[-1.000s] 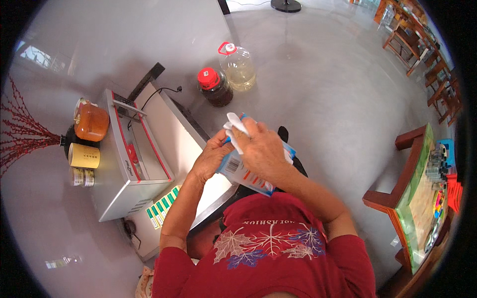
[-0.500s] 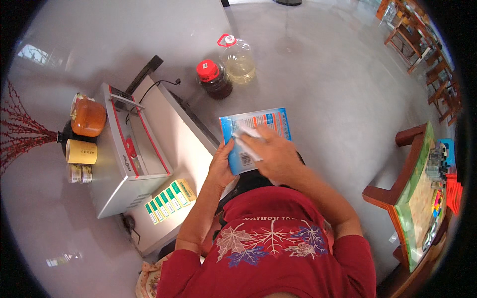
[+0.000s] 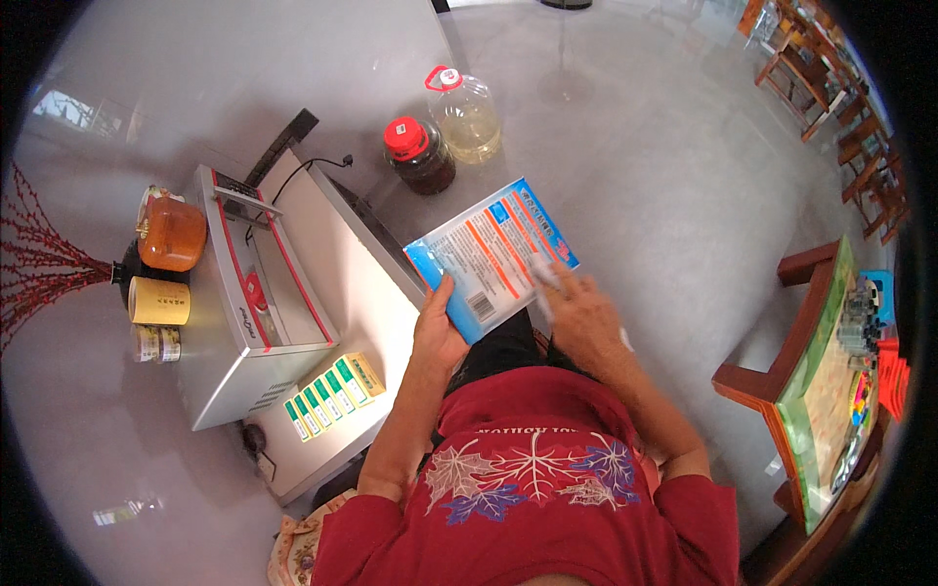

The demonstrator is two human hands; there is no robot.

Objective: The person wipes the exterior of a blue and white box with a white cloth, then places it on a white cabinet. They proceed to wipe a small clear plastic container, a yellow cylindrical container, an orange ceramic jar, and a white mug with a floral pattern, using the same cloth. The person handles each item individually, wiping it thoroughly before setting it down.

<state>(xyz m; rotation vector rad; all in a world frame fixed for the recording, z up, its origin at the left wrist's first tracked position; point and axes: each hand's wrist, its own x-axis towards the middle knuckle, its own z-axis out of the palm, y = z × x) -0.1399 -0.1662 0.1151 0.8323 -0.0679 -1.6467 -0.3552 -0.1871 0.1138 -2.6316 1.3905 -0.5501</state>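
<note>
A flat blue and white packet (image 3: 493, 249), its back printed with text, orange bands and a barcode, is held tilted in front of my body. My left hand (image 3: 440, 327) grips its lower left corner, thumb on top. At the packet's lower right edge my right hand (image 3: 586, 317), blurred by motion, closes around a crumpled white tissue (image 3: 543, 272). A bit of white also shows by the wrist side of that hand.
To the left, a white table (image 3: 366, 283) carries a silver-grey appliance (image 3: 220, 361) and a row of green and yellow boxes (image 3: 332, 396). Beyond it stand a red-lidded jar (image 3: 420, 166) and a clear jug (image 3: 471, 127). A wooden-edged table (image 3: 796, 391) is at right.
The packet has turned counterclockwise and shows more of its printed face. My right hand with the tissue has slid from the packet's middle to its right edge.
</note>
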